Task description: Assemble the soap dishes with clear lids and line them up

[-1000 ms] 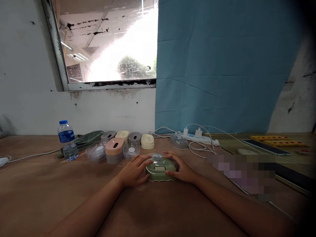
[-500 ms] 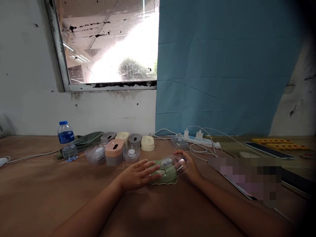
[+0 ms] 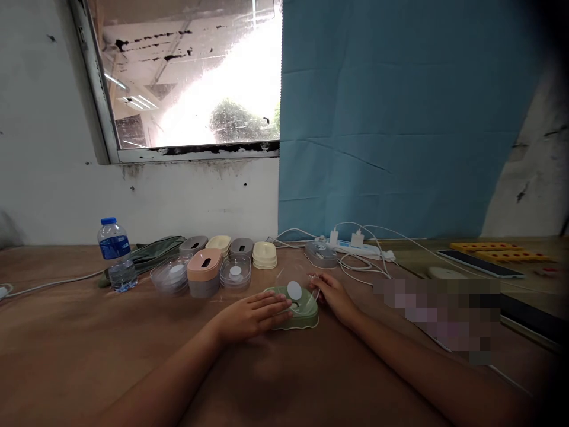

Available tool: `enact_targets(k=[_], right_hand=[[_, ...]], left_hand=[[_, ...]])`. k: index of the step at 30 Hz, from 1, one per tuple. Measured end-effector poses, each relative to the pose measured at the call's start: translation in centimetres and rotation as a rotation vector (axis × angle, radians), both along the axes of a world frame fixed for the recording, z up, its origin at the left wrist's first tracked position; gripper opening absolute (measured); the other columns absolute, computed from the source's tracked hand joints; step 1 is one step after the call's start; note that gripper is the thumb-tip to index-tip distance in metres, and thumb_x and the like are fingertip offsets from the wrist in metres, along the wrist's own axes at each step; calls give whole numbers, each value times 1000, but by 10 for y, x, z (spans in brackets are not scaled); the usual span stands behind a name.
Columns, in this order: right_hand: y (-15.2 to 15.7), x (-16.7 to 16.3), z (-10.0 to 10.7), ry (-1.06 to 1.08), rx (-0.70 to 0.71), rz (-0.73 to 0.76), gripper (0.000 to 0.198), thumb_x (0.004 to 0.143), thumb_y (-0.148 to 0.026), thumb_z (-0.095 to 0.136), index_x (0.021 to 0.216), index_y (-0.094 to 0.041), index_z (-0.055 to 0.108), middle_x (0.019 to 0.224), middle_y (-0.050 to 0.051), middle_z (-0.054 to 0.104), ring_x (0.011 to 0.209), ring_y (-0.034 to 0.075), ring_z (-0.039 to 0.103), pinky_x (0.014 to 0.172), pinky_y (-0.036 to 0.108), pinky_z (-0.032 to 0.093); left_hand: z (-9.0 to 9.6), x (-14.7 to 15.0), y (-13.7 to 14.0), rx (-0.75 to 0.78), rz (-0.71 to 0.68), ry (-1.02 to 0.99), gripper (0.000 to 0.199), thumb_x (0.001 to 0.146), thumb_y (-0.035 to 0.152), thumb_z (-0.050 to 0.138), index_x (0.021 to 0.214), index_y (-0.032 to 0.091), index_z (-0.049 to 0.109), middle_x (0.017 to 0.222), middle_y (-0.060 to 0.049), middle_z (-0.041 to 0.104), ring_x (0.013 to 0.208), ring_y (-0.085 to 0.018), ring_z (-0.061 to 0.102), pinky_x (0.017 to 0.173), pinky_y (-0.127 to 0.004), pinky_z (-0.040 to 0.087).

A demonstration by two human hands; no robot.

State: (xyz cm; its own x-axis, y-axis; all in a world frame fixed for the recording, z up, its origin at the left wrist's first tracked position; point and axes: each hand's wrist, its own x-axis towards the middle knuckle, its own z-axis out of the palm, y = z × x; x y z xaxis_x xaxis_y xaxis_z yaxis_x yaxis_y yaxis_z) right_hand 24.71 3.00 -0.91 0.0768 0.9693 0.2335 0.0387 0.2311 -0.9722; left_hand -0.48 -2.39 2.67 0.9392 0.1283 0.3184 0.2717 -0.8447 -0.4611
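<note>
My left hand (image 3: pixel 258 315), fingers stretched out flat, rests against the left side of a pale green plastic piece (image 3: pixel 297 322) with a wavy lower edge and a slot in its top. My right hand (image 3: pixel 335 298) pinches the right rim of a clear plastic cover (image 3: pixel 306 301). That cover is tilted over the green piece, and a round white sticker (image 3: pixel 294 290) shows on it. Whether the cover touches the green piece, I cannot tell.
Behind on the left are a pink box (image 3: pixel 204 265), clear covers (image 3: pixel 171 274), cream pieces (image 3: pixel 264 255) and a water bottle (image 3: pixel 116 255). A grey box (image 3: pixel 320 254) stands by a power strip (image 3: pixel 355 248) with white cables. A phone (image 3: pixel 480 264) lies far right.
The clear cover has turned from leaning to the right to tilting over the green piece, its sticker now plain white. My right hand has shifted to pinch its right rim.
</note>
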Motion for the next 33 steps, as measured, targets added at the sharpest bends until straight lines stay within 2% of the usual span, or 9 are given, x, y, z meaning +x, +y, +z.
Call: enact_targets(k=[4,7,12,17,22,27,33], right_hand=[[-1,0,0,-3,-20,11,26,63,-35,55,81,-17,53,50,-6,49,36,7,37,37,19,25],[-3,-1,2,-11,-13,38,22,63,-36,57,76,-18,54,49,-6,50,38,8,40,39,20,27],[-4,-3,3,-11,2,91,24,65,-42,56,73,-19,52,51,-6,47,42,8,41,41,20,28],[-3,-2,1,-11,-3,163,33,72,-50,45,78,-19,53,54,-5,45,42,8,38,41,21,26],[-5,-1,2,-35,-9,199,31,72,-47,46,74,-17,55,56,-4,46,44,9,38,42,22,27],[-5,-2,3,-62,-17,203,25,70,-40,49,69,-16,56,55,-4,44,46,8,38,43,21,25],[-3,-1,0,-116,-6,213,23,70,-38,48,67,-16,55,57,-4,43,49,9,40,46,21,27]], left_hand=[[-5,0,4,22,-6,-56,37,89,16,31,126,17,37,127,-6,47,120,-17,36,104,-35,27],[-4,5,0,12,-7,-85,36,88,15,33,124,19,39,111,-5,57,104,-16,48,97,-33,34],[-1,13,-8,11,77,-120,36,88,13,33,124,15,38,93,-5,59,86,-14,53,86,-30,39],[-5,-1,2,104,120,-206,33,88,12,33,119,15,43,98,-7,58,96,-17,50,88,-32,34],[-8,-37,27,108,364,-421,31,86,12,36,114,19,49,99,-7,57,98,-18,49,87,-33,31],[-9,-60,41,21,550,-484,40,81,3,34,113,21,51,99,-7,58,97,-19,49,87,-36,29],[-14,-61,46,-102,603,-432,49,75,-2,34,114,23,51,103,-7,55,101,-20,48,91,-40,26]])
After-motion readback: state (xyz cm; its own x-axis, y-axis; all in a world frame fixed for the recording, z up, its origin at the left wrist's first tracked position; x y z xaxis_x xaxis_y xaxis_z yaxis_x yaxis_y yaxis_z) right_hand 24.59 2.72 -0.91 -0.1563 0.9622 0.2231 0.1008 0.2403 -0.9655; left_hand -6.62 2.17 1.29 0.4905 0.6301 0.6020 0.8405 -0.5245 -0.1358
